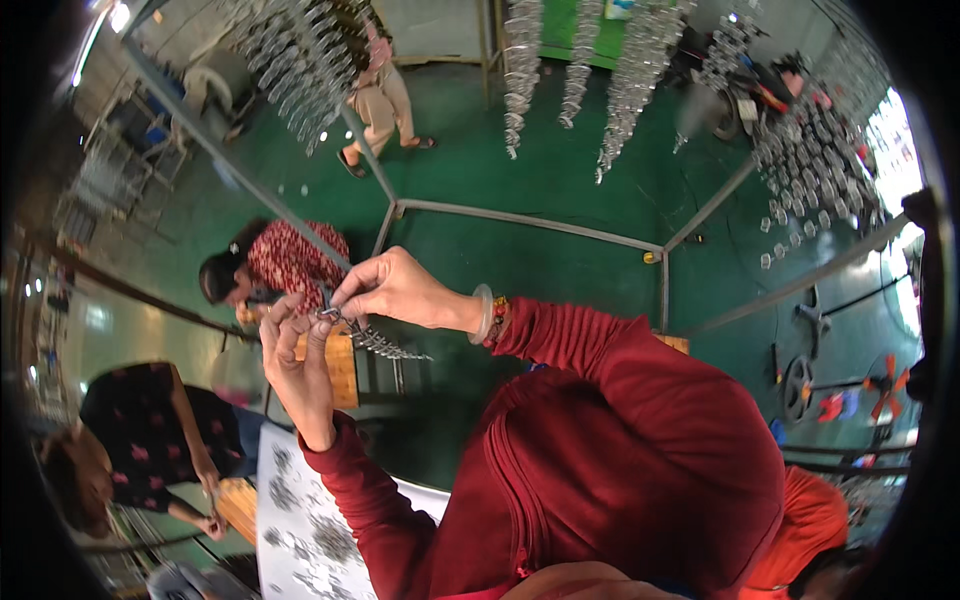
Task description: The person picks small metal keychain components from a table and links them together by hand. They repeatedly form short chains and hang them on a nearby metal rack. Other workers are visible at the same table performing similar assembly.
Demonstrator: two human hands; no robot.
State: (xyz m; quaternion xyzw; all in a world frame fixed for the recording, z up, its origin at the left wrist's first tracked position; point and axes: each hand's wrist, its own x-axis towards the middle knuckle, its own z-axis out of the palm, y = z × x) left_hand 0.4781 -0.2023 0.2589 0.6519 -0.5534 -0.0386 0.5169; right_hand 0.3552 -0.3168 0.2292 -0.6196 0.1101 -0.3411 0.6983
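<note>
My left hand (299, 372) and my right hand (408, 292) meet in front of me, raised above the floor. Between thumb and fingertips, each pinches a small dark-grey metal piece (327, 312); its exact kind is too small to make out. From this spot a strand of small shiny metal pieces (382, 345) trails off to the right, below my right hand. How the pinched piece joins the strand is partly hidden by my fingers. A pale bangle and a beaded bracelet circle my right wrist.
A white table (285, 570) at lower left bears scattered small metal pieces (332, 538). A grey metal frame (530, 218) surrounds me. Strands of clear, shiny pieces (640, 80) hang beyond it. People work close by at left (140, 430), beyond my hands (290, 255) and lower right (805, 525).
</note>
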